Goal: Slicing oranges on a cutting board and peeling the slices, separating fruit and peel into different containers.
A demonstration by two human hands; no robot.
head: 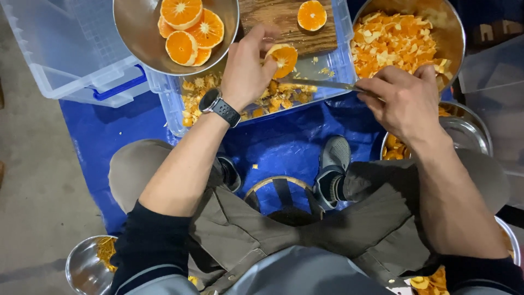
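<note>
2 hands: left point(246, 70) pinches an orange half point(284, 58); right point(403, 101) grips a knife point(322, 84), handle hidden.

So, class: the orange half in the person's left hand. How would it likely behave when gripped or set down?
The orange half held in the left hand shows a wet cut face, so it is probably slippery. Its flesh looks soft, so a hard squeeze would likely squash it. Set on its rounded peel side it may rock; on the flat cut face it should sit steady.

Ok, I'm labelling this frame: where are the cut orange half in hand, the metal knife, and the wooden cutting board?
cut orange half point(285, 59), head view, cut face
metal knife point(322, 84), head view, blade
wooden cutting board point(273, 19), head view, bare top
</note>
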